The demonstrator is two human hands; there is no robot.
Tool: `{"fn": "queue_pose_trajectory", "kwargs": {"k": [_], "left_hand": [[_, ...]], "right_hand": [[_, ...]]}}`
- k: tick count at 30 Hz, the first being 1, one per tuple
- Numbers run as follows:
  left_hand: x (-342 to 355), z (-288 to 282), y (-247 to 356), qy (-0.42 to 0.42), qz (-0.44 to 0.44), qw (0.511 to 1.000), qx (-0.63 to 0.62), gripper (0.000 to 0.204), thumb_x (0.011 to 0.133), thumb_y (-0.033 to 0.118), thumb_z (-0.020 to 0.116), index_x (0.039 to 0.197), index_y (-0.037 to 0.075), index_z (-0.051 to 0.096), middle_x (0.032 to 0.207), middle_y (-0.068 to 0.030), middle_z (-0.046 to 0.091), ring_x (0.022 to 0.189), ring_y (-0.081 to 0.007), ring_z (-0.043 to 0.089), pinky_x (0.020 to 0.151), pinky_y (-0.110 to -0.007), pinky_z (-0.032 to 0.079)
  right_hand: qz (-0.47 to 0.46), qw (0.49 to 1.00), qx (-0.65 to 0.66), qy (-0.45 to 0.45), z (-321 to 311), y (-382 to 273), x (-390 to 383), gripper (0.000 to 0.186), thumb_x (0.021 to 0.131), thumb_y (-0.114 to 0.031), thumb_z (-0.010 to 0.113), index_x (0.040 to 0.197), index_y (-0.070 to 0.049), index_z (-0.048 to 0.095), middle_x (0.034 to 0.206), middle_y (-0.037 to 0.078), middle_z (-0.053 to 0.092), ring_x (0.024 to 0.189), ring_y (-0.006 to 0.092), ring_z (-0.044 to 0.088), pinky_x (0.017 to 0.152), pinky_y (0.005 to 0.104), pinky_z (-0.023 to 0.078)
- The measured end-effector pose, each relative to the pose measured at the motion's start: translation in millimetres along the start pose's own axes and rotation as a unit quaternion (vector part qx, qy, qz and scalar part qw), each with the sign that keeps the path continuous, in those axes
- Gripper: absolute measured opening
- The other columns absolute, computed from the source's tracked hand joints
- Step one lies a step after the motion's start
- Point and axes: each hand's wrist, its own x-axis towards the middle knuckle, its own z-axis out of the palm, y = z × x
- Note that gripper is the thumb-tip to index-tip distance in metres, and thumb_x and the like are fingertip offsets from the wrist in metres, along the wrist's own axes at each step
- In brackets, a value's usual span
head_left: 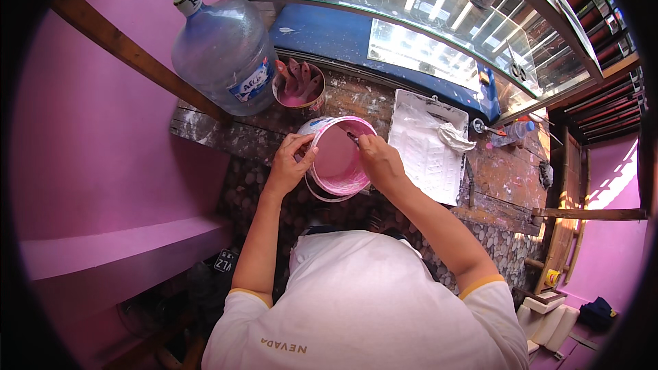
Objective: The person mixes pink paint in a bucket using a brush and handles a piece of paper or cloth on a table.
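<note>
A round white bucket [317, 125] stands tilted toward me, its inner wall smeared with pink. Inside it lies smooth pink paint [334, 153]. My left hand [291, 162] grips the bucket's left rim, thumb and fingers bent against it. At the opposite side my right hand [381, 163] is closed on a thin dark tool [352, 138] whose tip points into the bucket; its kind is hidden by the fingers. A wire bail hangs below the near rim. Just behind the bucket, a smaller tub [312, 106] holds several pink-stained brushes [299, 77].
Right of the bucket lies a white paint tray [426, 147] with a crumpled white cloth [455, 137]. A large water jug [229, 55] stands at the left by the pink wall. Behind are a blue panel [322, 34] and a glass case [473, 34]. A plastic bottle [514, 133] stands at the right.
</note>
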Motion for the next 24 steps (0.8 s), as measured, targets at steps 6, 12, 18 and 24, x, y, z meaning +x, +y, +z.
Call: {"fn": "queue_pose_trajectory", "kwargs": {"k": [6,12,18,24], "left_hand": [[-2,-1,2,-0.011,-0.017,1.0,-0.005,0.033,0.092,0.015,0.074,0.122,0.002,0.068,0.108,-0.006,0.062,0.093,-0.0145,0.06,0.079,-0.026,0.049],[-5,-2,0,-0.016,-0.022,1.0,-0.003,0.033,0.092,0.015,0.073,0.122,0.002,0.068,0.107,-0.0059,0.062,0.094,-0.0143,0.06,0.081,-0.026,0.049],[-4,-3,-5,-0.001,0.008,1.0,-0.004,0.032,0.093,0.017,0.072,0.121,0.002,0.068,0.107,-0.0073,0.061,0.089,-0.0156,0.06,0.078,-0.028,0.05],[-6,-7,-3,-0.009,-0.036,0.999,-0.018,0.032,0.093,0.016,0.073,0.121,0.002,0.068,0.109,-0.0065,0.062,0.097,-0.0161,0.061,0.085,-0.028,0.05]], "right_hand": [[0.037,0.998,0.028,-0.031,6,6,-8,0.013,0.085,-0.007,0.062,0.096,-0.002,0.056,0.089,0.017,0.065,0.087,0.0356,0.066,0.073,0.0468,0.054],[0.108,0.98,0.128,-0.108,0,0,-22,0.021,0.085,-0.014,0.067,0.096,0.001,0.057,0.09,0.023,0.067,0.087,0.0432,0.066,0.077,0.0515,0.052],[0.142,0.96,0.203,-0.126,2,-4,-21,0.024,0.089,-0.018,0.068,0.097,0.002,0.058,0.09,0.024,0.068,0.088,0.0446,0.066,0.077,0.0525,0.052],[0.16,0.964,0.204,-0.065,-5,0,-13,0.021,0.09,-0.017,0.067,0.101,-0.001,0.058,0.087,0.023,0.068,0.083,0.0436,0.066,0.074,0.0502,0.051]]}}
